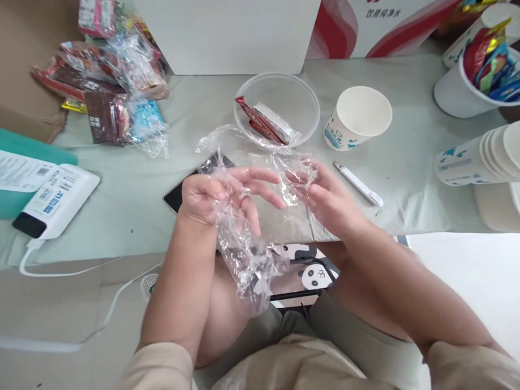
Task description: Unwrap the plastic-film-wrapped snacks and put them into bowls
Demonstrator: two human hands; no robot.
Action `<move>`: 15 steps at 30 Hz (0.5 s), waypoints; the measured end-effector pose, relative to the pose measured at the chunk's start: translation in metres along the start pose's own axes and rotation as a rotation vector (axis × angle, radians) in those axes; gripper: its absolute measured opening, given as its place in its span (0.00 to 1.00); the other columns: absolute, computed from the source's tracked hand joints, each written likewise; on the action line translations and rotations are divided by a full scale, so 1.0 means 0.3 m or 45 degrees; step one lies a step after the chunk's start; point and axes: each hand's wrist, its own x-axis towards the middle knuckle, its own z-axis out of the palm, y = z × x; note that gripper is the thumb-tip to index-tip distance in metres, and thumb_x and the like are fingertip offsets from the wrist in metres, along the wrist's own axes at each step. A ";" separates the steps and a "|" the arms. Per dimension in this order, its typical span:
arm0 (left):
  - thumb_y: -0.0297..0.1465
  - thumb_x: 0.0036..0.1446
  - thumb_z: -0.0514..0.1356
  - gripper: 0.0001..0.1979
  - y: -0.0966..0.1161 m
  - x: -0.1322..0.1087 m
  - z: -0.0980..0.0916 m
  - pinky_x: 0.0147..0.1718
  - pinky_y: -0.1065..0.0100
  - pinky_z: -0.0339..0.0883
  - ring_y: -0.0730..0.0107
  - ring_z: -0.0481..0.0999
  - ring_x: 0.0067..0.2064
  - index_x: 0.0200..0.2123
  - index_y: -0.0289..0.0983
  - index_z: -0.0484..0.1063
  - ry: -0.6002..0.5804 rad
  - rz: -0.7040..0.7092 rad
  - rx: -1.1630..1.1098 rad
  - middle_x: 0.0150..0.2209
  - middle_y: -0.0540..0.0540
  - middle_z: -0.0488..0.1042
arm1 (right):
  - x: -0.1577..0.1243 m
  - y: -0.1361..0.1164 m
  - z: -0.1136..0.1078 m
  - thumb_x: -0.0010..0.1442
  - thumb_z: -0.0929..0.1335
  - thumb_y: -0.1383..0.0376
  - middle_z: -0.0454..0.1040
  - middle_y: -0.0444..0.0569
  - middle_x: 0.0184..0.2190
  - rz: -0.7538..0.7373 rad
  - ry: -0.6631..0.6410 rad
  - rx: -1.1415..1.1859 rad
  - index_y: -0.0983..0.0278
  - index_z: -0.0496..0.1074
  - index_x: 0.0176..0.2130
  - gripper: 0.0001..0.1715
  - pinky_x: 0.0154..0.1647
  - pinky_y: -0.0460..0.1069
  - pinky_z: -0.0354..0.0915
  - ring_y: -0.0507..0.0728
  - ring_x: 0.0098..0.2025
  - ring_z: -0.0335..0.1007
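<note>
A crinkled clear plastic bag (244, 254) stretches between my two hands above the table's front edge, with its lower part hanging towards my lap. My left hand (227, 197) holds it near the thumb, while the other fingers reach to the right, partly spread. On the far side, my right hand (327, 197) has the bag's other end between thumb and fingers; the fingertips are partly covered by the film. Beneath my left hand lies a dark phone (174, 199). Just beyond the hands stands a clear plastic bowl (303, 100) with red and silver sachets (270, 122) in it.
A paper cup (361, 116) and a white pen-like cutter (357, 184) are right of the bowl. Stacked cups (467, 165) and a cup of sachets (455, 92) stand far right. Packaged snacks (109, 116) and a white power bank (60, 197) with cable lie left. White boxes (231, 32) line the back.
</note>
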 end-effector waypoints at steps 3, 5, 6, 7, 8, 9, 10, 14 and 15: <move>0.32 0.39 0.60 0.30 -0.010 0.027 0.002 0.17 0.67 0.71 0.49 0.86 0.28 0.50 0.36 0.78 0.193 -0.014 0.048 0.44 0.35 0.86 | 0.015 -0.017 -0.002 0.50 0.81 0.51 0.76 0.42 0.30 0.144 0.100 0.072 0.59 0.73 0.41 0.26 0.39 0.50 0.77 0.52 0.31 0.76; 0.30 0.38 0.60 0.28 -0.011 0.039 -0.009 0.18 0.68 0.72 0.53 0.85 0.28 0.47 0.34 0.78 0.410 -0.004 0.132 0.41 0.37 0.86 | 0.024 -0.042 -0.032 0.51 0.80 0.53 0.70 0.38 0.24 0.072 0.269 0.082 0.59 0.70 0.35 0.22 0.24 0.45 0.67 0.47 0.22 0.67; 0.29 0.39 0.60 0.26 -0.010 0.045 -0.016 0.19 0.69 0.72 0.56 0.85 0.27 0.46 0.34 0.78 0.522 0.006 0.167 0.39 0.38 0.86 | 0.028 -0.052 -0.056 0.52 0.80 0.54 0.68 0.37 0.24 0.014 0.349 0.083 0.59 0.69 0.34 0.21 0.20 0.44 0.62 0.46 0.20 0.63; 0.28 0.40 0.60 0.22 -0.009 0.051 -0.021 0.19 0.71 0.71 0.60 0.84 0.26 0.43 0.35 0.77 0.647 0.026 0.193 0.36 0.40 0.85 | 0.032 -0.058 -0.083 0.54 0.79 0.54 0.67 0.37 0.24 -0.045 0.411 0.084 0.59 0.68 0.34 0.20 0.18 0.44 0.58 0.46 0.19 0.61; 0.27 0.43 0.60 0.19 -0.010 0.058 -0.024 0.20 0.72 0.71 0.64 0.83 0.25 0.42 0.36 0.76 0.776 0.053 0.206 0.33 0.43 0.84 | 0.036 -0.061 -0.113 0.56 0.78 0.54 0.66 0.37 0.25 -0.099 0.451 0.082 0.58 0.68 0.35 0.19 0.17 0.44 0.56 0.46 0.18 0.59; 0.28 0.46 0.61 0.15 -0.011 0.067 -0.023 0.21 0.73 0.71 0.66 0.82 0.25 0.41 0.37 0.75 0.893 0.092 0.202 0.31 0.44 0.84 | 0.042 -0.061 -0.144 0.57 0.77 0.54 0.66 0.37 0.25 -0.146 0.474 0.079 0.57 0.67 0.35 0.18 0.17 0.44 0.55 0.46 0.18 0.57; 0.31 0.51 0.61 0.12 -0.014 0.076 -0.018 0.22 0.73 0.71 0.66 0.82 0.25 0.42 0.38 0.74 0.984 0.145 0.187 0.31 0.45 0.83 | 0.048 -0.057 -0.174 0.59 0.76 0.54 0.65 0.38 0.26 -0.184 0.489 0.072 0.57 0.67 0.36 0.17 0.17 0.45 0.56 0.46 0.18 0.57; 0.41 0.54 0.70 0.30 -0.047 0.114 0.033 0.31 0.65 0.79 0.58 0.86 0.35 0.57 0.43 0.66 0.974 0.235 0.207 0.39 0.45 0.85 | 0.076 -0.031 -0.261 0.62 0.73 0.50 0.69 0.42 0.32 -0.257 0.532 0.026 0.54 0.69 0.40 0.15 0.22 0.47 0.63 0.50 0.24 0.66; 0.37 0.50 0.73 0.37 -0.059 0.123 0.047 0.32 0.64 0.79 0.58 0.86 0.36 0.62 0.44 0.63 0.949 0.193 0.257 0.40 0.45 0.84 | 0.080 -0.026 -0.269 0.63 0.72 0.48 0.72 0.43 0.35 -0.257 0.540 0.020 0.53 0.69 0.42 0.16 0.25 0.48 0.67 0.52 0.28 0.71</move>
